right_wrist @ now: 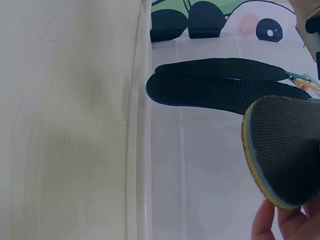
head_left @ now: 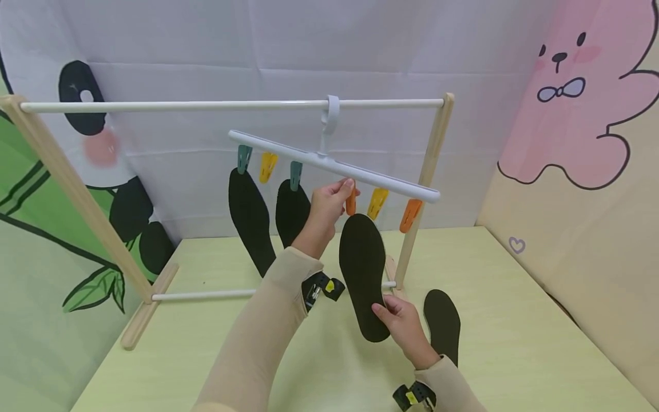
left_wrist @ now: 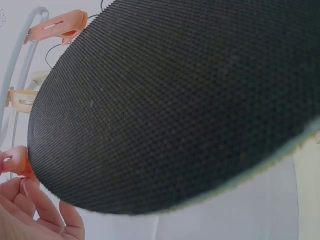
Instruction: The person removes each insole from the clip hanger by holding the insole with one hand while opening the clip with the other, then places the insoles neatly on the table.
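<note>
My left hand [head_left: 323, 213] pinches an orange clip [head_left: 351, 202] under the white hanger [head_left: 309, 157]. By its lower end, my right hand [head_left: 405, 327] grips a black shoe insole [head_left: 362, 269]. The insole's top edge comes right up to the clip in the head view. Its ribbed face fills the left wrist view, where the orange clip [left_wrist: 17, 161] shows beside the rim. A yellow and blue-green edge layer shows on this insole [right_wrist: 282, 145] in the right wrist view. Two other insoles [head_left: 247, 214] hang from teal clips [head_left: 244, 159], one partly behind my left arm.
The hanger hooks over a white rail [head_left: 206, 106] between wooden posts [head_left: 431, 171] and tilts down to the right. Yellow clips [head_left: 378, 203] and another orange clip [head_left: 411, 216] hang from it. One more insole [head_left: 443, 323] lies on the table [head_left: 515, 320], beside my right hand.
</note>
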A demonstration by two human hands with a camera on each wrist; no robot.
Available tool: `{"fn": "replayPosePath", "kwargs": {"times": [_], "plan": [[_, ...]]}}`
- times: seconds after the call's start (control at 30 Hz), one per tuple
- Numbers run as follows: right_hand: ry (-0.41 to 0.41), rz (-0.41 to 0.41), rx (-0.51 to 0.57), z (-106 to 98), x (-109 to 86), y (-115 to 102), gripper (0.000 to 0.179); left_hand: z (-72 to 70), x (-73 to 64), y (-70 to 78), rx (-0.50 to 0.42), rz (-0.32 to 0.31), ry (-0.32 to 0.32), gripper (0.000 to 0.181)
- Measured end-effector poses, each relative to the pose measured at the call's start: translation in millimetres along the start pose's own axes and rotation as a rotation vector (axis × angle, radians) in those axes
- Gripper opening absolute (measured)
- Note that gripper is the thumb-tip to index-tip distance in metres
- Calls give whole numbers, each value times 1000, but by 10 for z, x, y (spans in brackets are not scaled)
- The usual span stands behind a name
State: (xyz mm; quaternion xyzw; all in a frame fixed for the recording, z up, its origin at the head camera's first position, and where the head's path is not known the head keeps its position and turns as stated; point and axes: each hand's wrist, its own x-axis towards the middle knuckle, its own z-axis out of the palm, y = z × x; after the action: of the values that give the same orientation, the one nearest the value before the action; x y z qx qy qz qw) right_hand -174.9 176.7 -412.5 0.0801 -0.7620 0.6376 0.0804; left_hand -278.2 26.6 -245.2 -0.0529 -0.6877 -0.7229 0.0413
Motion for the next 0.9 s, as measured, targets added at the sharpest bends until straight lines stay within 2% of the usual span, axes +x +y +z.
{"fn": "replayPosePath", "kwargs": {"times": [0.4,0.7,0.9], "plan": [[18,13,-6,-2,-20,-10,11,-1,-9,-5,-2,2,7,36],[22,35,1,3,-30,21,12,-2,-24,-2,2,-8,-21,38],[16,30,4,4,-34,28,13,-6,-18,5,44,-13,-27,40]]}}
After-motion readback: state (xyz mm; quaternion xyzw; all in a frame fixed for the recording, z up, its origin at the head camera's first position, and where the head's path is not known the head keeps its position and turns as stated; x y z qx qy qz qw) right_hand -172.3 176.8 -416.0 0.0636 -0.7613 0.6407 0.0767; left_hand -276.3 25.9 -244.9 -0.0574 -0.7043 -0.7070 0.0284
